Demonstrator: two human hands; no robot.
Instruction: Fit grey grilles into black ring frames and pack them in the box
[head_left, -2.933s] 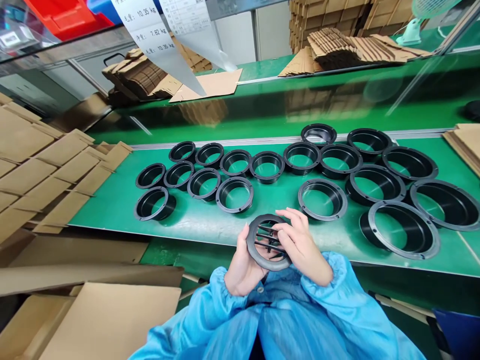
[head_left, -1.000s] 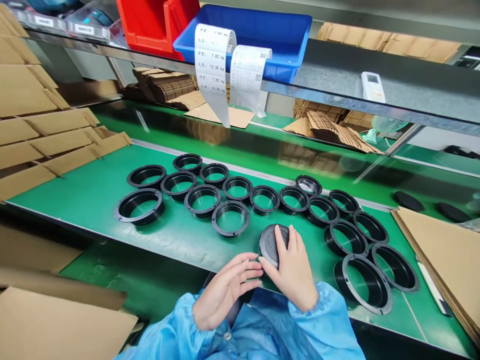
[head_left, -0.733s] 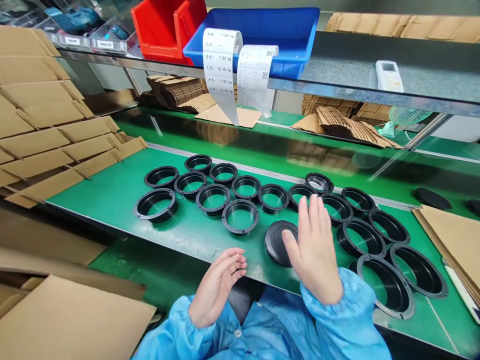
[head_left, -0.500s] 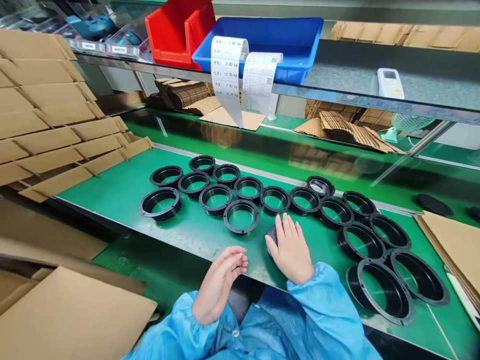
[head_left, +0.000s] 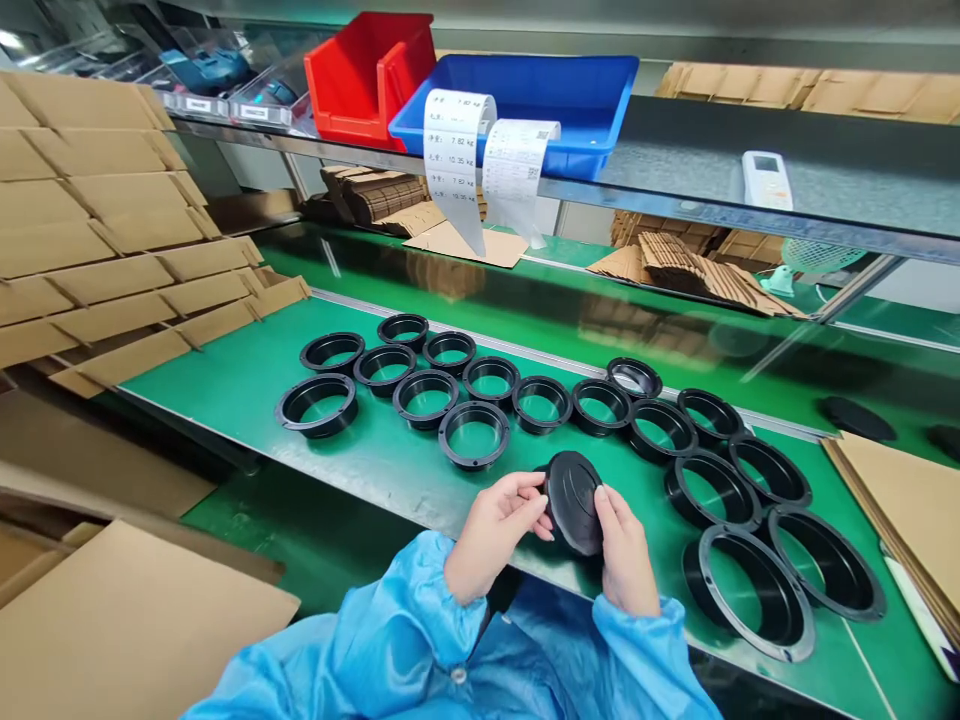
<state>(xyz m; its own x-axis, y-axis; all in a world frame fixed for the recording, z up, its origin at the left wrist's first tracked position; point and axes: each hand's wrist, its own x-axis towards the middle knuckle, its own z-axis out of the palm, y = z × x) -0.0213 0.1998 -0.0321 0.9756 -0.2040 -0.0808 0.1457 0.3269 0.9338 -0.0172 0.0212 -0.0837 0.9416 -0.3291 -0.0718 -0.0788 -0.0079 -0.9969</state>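
Note:
A round black disc point(head_left: 574, 500), like a lid with a faint ring pattern on its face, is held tilted between my two hands above the front of the green bench top point(head_left: 225, 380). My left hand point(head_left: 504, 522) pinches its left edge with thumb and fingers. At the opposite edge my right hand point(head_left: 624, 545) grips it, thumb on the face and fingers behind. Part of the disc's underside is hidden. Just beyond it, a black flanged ring point(head_left: 474, 436) stands on the bench, one of several similar rings spread left and right.
Stacked cardboard dividers point(head_left: 97, 250) rise at the left. A shelf above carries a red bin point(head_left: 367, 85), a blue tray point(head_left: 525, 80) and a white remote point(head_left: 766, 180). Flat cardboard point(head_left: 900, 490) lies at the right edge, and a cardboard sheet point(head_left: 142, 620) at lower left.
My right hand, earlier palm-down over the dark disc on the bench, now holds it raised and tilted. My left hand has moved right and taken hold of its left edge.

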